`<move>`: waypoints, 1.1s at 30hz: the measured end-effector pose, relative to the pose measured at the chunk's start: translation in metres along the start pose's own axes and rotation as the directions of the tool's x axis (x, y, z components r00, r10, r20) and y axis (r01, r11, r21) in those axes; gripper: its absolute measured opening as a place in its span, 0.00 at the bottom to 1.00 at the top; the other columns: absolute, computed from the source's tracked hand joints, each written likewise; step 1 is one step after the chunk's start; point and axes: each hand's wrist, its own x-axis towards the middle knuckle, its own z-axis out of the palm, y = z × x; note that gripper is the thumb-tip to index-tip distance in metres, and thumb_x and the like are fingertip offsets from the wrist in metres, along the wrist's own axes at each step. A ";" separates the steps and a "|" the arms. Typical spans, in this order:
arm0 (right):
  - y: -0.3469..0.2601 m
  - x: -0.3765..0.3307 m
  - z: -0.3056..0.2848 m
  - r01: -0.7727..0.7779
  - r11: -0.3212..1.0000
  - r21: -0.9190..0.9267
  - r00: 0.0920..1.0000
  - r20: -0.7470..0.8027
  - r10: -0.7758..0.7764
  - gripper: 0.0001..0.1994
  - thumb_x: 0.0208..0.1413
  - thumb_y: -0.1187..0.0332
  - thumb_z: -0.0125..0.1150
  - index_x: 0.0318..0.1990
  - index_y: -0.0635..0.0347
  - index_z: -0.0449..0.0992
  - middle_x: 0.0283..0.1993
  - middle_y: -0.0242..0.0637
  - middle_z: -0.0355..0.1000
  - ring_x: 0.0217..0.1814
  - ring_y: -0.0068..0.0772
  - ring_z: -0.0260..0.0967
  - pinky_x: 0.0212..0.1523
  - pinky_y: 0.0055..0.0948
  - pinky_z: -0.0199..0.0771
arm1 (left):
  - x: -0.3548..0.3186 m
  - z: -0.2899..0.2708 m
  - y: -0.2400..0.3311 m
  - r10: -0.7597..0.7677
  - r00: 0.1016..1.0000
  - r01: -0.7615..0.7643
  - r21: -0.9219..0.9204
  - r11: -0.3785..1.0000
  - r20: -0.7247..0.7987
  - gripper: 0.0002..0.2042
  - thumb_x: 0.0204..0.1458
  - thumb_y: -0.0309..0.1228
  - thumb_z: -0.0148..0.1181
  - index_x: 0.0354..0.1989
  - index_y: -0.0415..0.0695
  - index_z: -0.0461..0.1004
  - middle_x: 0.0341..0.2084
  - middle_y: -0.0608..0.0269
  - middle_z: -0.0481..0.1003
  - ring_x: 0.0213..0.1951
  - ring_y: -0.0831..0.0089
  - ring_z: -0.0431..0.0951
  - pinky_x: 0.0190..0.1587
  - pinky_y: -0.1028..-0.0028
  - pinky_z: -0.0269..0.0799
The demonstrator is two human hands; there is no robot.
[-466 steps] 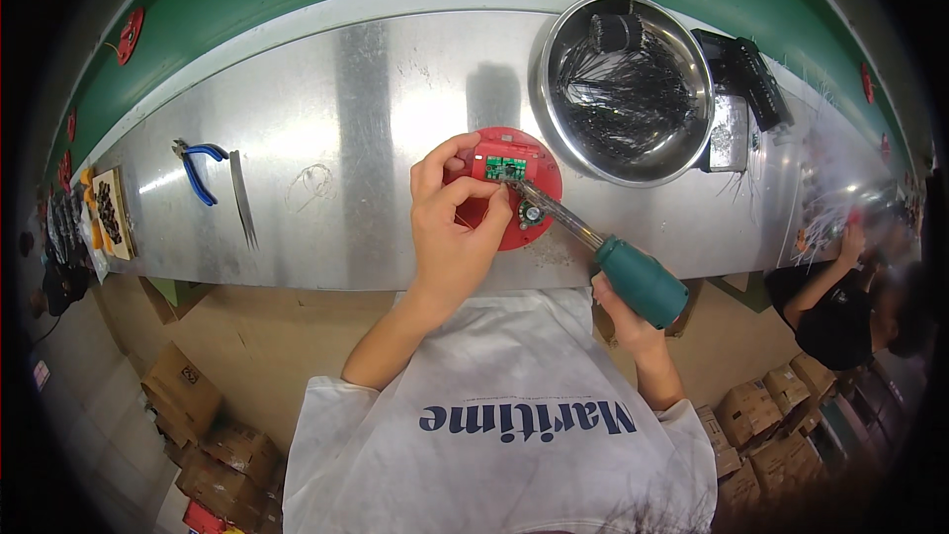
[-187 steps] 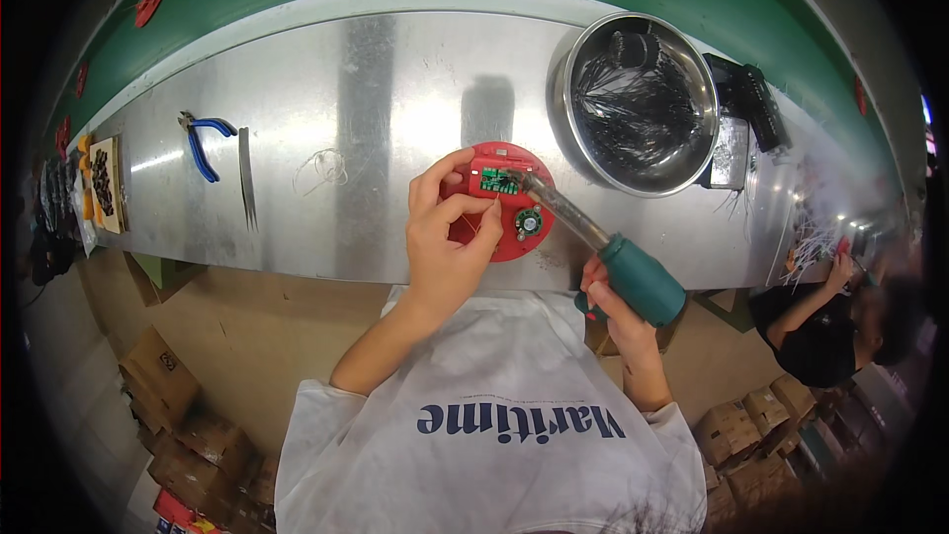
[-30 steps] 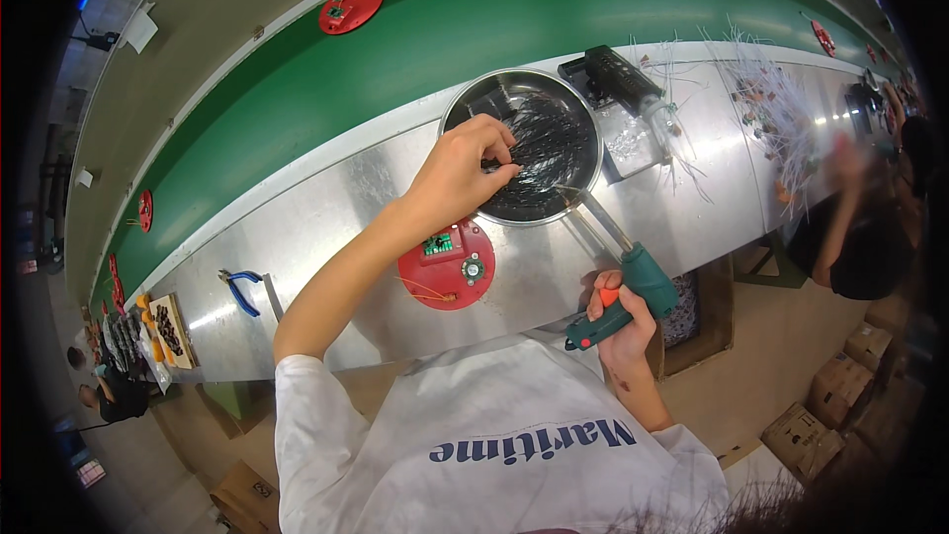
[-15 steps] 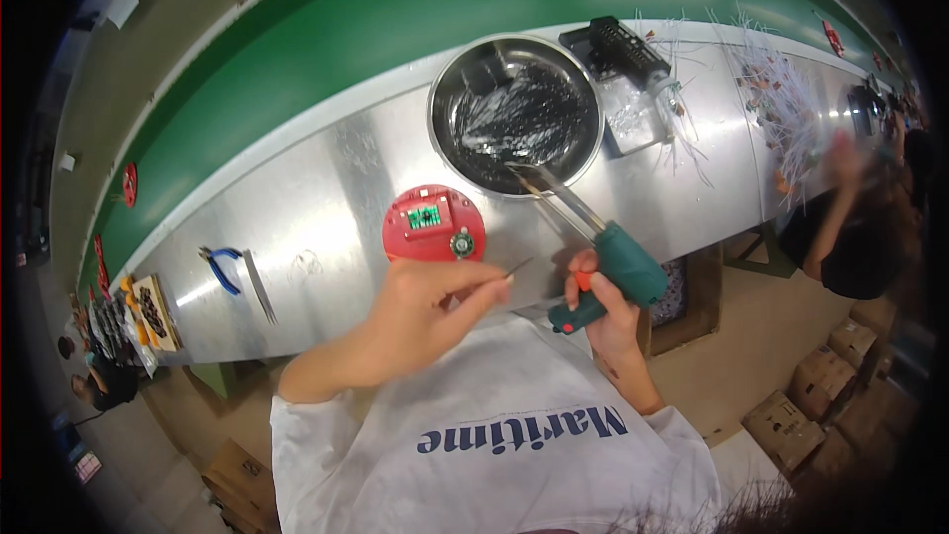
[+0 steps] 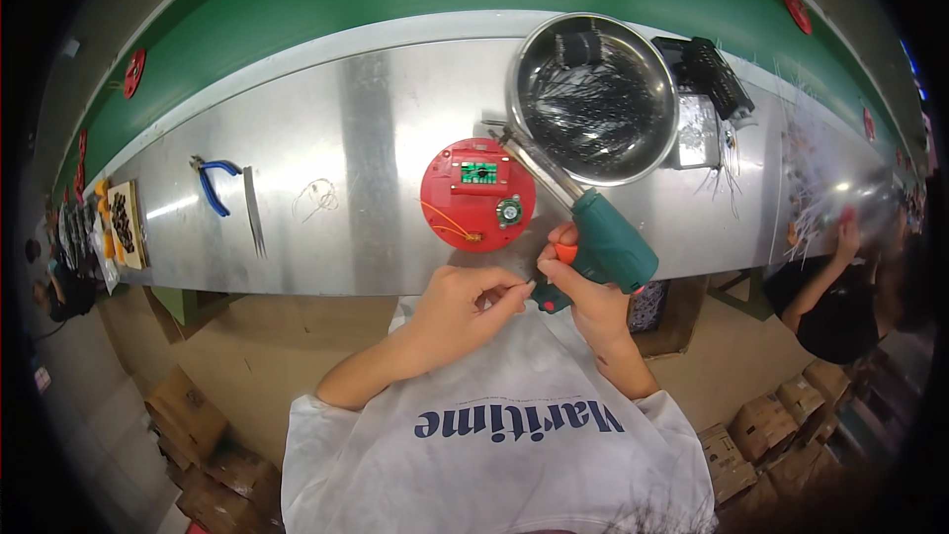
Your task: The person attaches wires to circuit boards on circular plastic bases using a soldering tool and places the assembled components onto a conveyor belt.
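Observation:
My right hand [image 5: 585, 292] is wrapped around the handle of a green soldering gun [image 5: 615, 242], fingers at its orange trigger. The gun's long metal nose points up and left, its tip above the upper right edge of a round red disc [image 5: 458, 193]. That disc lies on the metal bench and carries a small green circuit board [image 5: 479, 173], a round component [image 5: 509, 211] and orange wires. My left hand [image 5: 465, 311] is closed in a pinch below the disc, close to the gun's grip. Between its fingertips is a thin dark wire-like piece, mostly hidden.
Right of the disc stands a round metal bowl [image 5: 522, 64] of thin black wires. Beyond it are a black rack [image 5: 720, 79] and a heap of white wires [image 5: 806, 173]. Blue-handled pliers [image 5: 215, 186] and tweezers [image 5: 253, 213] lie left. Another person's arm [image 5: 828, 262] is far right.
The view has shifted, so the bench appears moved. The soldering gun's tip has gone from over the bowl to over the red disc. My left hand has come closer to the gun's grip.

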 end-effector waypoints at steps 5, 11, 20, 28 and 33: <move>0.000 0.002 -0.001 -0.015 1.000 0.009 0.999 -0.033 0.016 0.21 0.44 0.86 0.63 0.47 0.64 0.70 0.45 0.39 0.69 0.41 0.27 0.71 0.41 0.26 0.73 | -0.004 -0.004 -0.013 0.143 0.963 -0.114 0.138 0.984 -0.230 0.05 0.53 0.25 0.63 0.33 0.35 0.78 0.21 0.63 0.79 0.21 0.84 0.75 0.25 0.83 0.69; -0.001 0.003 -0.005 0.026 0.996 -0.082 0.997 -0.068 -0.032 0.20 0.45 0.86 0.63 0.48 0.64 0.70 0.45 0.39 0.69 0.41 0.28 0.71 0.44 0.26 0.73 | 0.008 -0.013 -0.034 0.297 0.758 -0.150 0.288 0.946 -0.581 0.06 0.53 0.22 0.62 0.38 0.35 0.78 0.23 0.59 0.78 0.22 0.81 0.76 0.23 0.82 0.69; 0.002 0.008 0.012 -0.020 0.997 -0.069 1.000 -0.024 0.018 0.19 0.44 0.88 0.64 0.45 0.65 0.71 0.44 0.39 0.70 0.42 0.28 0.72 0.45 0.27 0.74 | 0.015 -0.010 -0.036 0.076 0.894 -0.149 -0.131 0.980 -0.442 0.07 0.54 0.20 0.61 0.40 0.35 0.79 0.26 0.62 0.80 0.24 0.83 0.75 0.25 0.83 0.69; -0.002 0.019 0.036 -0.044 0.998 -0.041 0.999 -0.007 0.044 0.19 0.44 0.87 0.64 0.46 0.65 0.71 0.45 0.38 0.71 0.41 0.26 0.73 0.45 0.26 0.75 | 0.010 -0.014 -0.031 0.322 0.903 -0.273 0.199 0.941 -0.284 0.05 0.49 0.19 0.63 0.34 0.35 0.79 0.24 0.57 0.79 0.22 0.77 0.77 0.23 0.80 0.69; 0.004 0.019 0.033 -0.048 0.998 -0.049 0.999 0.011 0.048 0.19 0.45 0.87 0.64 0.46 0.65 0.71 0.45 0.38 0.71 0.41 0.26 0.73 0.45 0.25 0.75 | 0.009 -0.011 -0.029 0.464 0.846 -0.387 0.294 0.874 -0.264 0.06 0.48 0.19 0.63 0.35 0.36 0.79 0.24 0.58 0.79 0.20 0.76 0.76 0.23 0.80 0.69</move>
